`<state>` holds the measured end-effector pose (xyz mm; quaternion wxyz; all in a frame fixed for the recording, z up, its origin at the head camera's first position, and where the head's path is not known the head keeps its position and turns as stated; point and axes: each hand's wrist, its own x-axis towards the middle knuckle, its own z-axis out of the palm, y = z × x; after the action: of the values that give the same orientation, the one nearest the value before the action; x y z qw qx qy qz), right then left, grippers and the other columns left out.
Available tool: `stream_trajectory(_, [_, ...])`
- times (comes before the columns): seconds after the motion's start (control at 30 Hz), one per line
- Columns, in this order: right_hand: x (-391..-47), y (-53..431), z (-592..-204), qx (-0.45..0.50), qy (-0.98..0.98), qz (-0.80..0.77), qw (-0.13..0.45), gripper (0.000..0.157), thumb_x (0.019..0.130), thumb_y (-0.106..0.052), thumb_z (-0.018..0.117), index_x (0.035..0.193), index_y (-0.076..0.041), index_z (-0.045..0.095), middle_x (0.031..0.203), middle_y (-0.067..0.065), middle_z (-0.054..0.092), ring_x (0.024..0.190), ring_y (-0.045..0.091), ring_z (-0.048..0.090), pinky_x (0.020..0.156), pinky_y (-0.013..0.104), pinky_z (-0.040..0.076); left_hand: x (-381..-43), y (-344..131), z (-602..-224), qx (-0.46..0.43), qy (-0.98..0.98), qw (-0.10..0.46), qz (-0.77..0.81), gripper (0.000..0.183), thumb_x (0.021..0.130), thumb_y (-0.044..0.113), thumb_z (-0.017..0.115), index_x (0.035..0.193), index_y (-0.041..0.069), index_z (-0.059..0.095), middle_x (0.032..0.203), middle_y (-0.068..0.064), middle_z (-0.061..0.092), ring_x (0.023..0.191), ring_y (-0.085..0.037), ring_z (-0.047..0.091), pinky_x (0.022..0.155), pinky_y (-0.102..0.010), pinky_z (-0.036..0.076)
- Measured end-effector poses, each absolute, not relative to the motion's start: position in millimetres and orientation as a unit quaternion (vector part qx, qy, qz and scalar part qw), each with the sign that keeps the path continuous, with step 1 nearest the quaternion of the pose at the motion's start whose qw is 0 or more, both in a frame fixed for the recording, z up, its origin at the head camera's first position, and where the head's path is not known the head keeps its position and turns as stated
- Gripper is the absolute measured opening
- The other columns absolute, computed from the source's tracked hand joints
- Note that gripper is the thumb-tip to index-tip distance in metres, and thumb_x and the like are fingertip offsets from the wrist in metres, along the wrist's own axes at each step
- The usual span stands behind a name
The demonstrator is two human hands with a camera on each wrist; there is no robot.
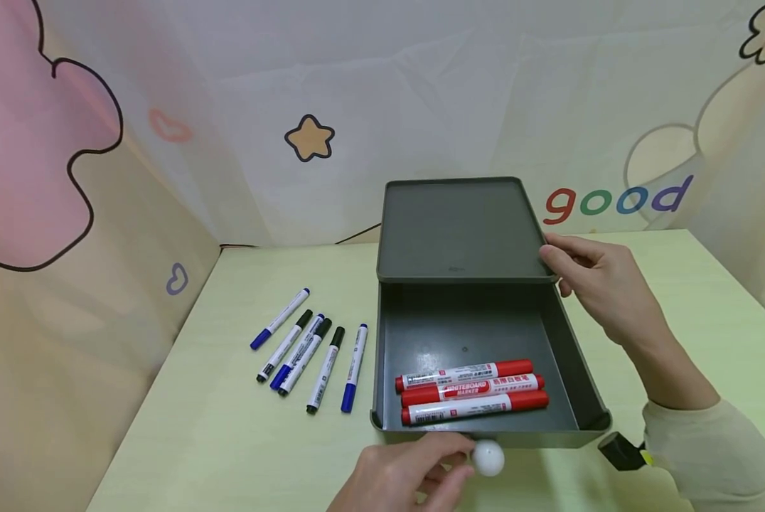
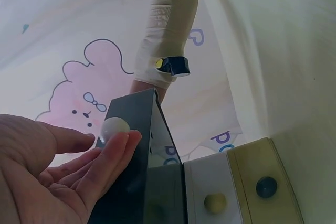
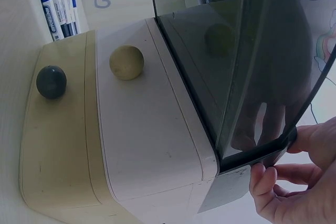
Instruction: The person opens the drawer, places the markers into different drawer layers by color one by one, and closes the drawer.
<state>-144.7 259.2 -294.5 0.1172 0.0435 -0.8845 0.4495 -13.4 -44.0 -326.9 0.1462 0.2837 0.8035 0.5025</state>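
A stacked drawer box (image 1: 456,227) has its dark grey top drawer (image 1: 434,331) pulled out toward me. Inside, near the front wall, lie three red whiteboard markers (image 1: 472,387). My left hand (image 1: 398,476) is at the drawer's round white knob (image 1: 488,459), its fingertips right at the left side. In the left wrist view the fingers (image 2: 113,158) are extended across the knob's lower edge, and the thumb stands a little apart from it. At the box's right edge, my right hand (image 1: 613,284) grips the front corner, thumb on top and fingers at the side.
Several blue-capped and black-capped markers (image 1: 321,366) lie on the pale table (image 1: 184,398) left of the box. Below the top drawer are a white drawer (image 3: 152,135) with a beige knob and a beige drawer (image 3: 58,145) with a dark knob. A printed curtain (image 1: 421,92) hangs behind.
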Motion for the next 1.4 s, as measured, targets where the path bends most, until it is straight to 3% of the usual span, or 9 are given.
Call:
stream_trajectory(0.67, [-146.0, 258.3, -293.4, 0.042, -0.88, 0.457, 0.12, 0.046, 0.107, -0.026, 0.058, 0.144, 0.0, 0.058, 0.075, 0.006, 0.059, 0.067, 0.016, 0.054, 0.06, 0.026, 0.04, -14.8, -35.0, -335.6, 0.346, 0.825, 0.057, 0.443, 0.026, 0.099, 0.023, 0.07, 0.123, 0.013, 0.068, 0.103, 0.006, 0.077, 0.072, 0.015, 0.059, 0.07, -0.008, 0.048])
stream_trajectory(0.93, [-145.7, 258.6, -294.0, 0.038, -0.883, 0.453, 0.12, 0.046, 0.107, -0.027, 0.058, 0.145, -0.001, 0.058, 0.073, 0.008, 0.059, 0.067, 0.014, 0.053, 0.059, 0.028, 0.038, -10.7, -32.2, -339.0, 0.352, 0.83, -0.008, 0.433, 0.025, 0.095, 0.025, 0.074, 0.118, 0.014, 0.069, 0.097, 0.011, 0.076, 0.071, 0.02, 0.056, 0.068, -0.004, 0.046])
stream_trajectory(1.4, [-145.5, 259.8, -295.6, 0.037, -0.888, 0.442, 0.12, 0.047, 0.107, -0.029, 0.058, 0.144, 0.0, 0.059, 0.076, 0.007, 0.059, 0.069, 0.016, 0.054, 0.06, 0.027, 0.039, -15.0, -31.7, -335.8, 0.34, 0.841, 0.015, 0.422, 0.027, 0.095, 0.025, 0.075, 0.116, 0.011, 0.069, 0.102, 0.005, 0.078, 0.074, 0.014, 0.063, 0.069, -0.004, 0.046])
